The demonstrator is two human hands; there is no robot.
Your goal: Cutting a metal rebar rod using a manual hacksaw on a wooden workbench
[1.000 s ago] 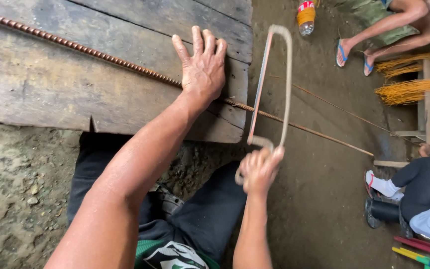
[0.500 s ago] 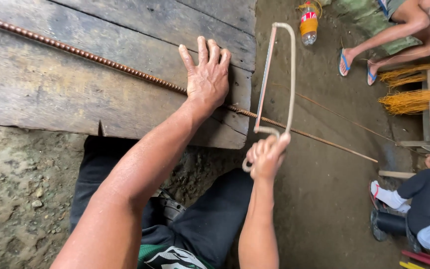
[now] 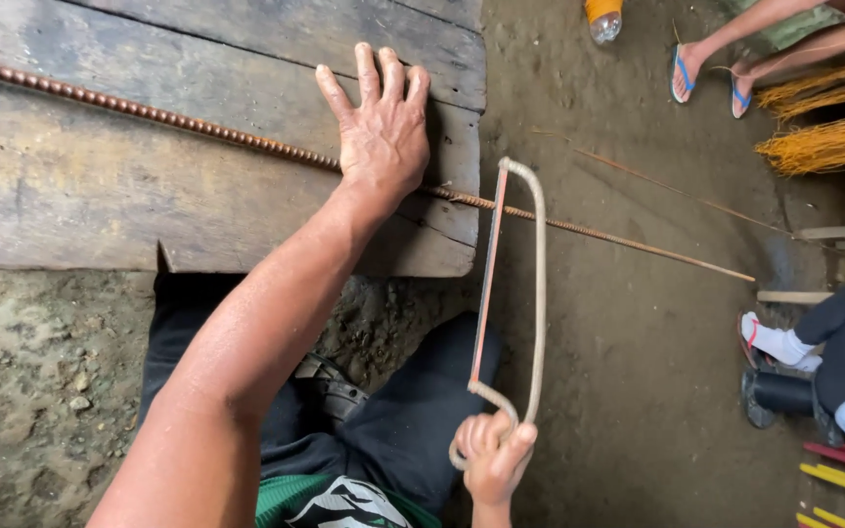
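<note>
- Packed dirt floor (image 3: 628,323), whole frame; other people's legs and sandalled feet at right edge.
- Weathered grey wooden plank bench (image 3: 100,186), upper left.
- Long rusty ribbed steel rebar (image 3: 178,122), diagonal across bench, overhanging toward right.
- Left hand (image 3: 380,132), flat, fingers spread, pressing rebar onto bench.
- Bent-rod hacksaw (image 3: 512,293), blade crossing rebar just past bench edge: sawing step apparently in hand; next stroke needs firm hold-down.
- Right hand (image 3: 493,460), lower centre, fist closed around hacksaw handle.
</note>
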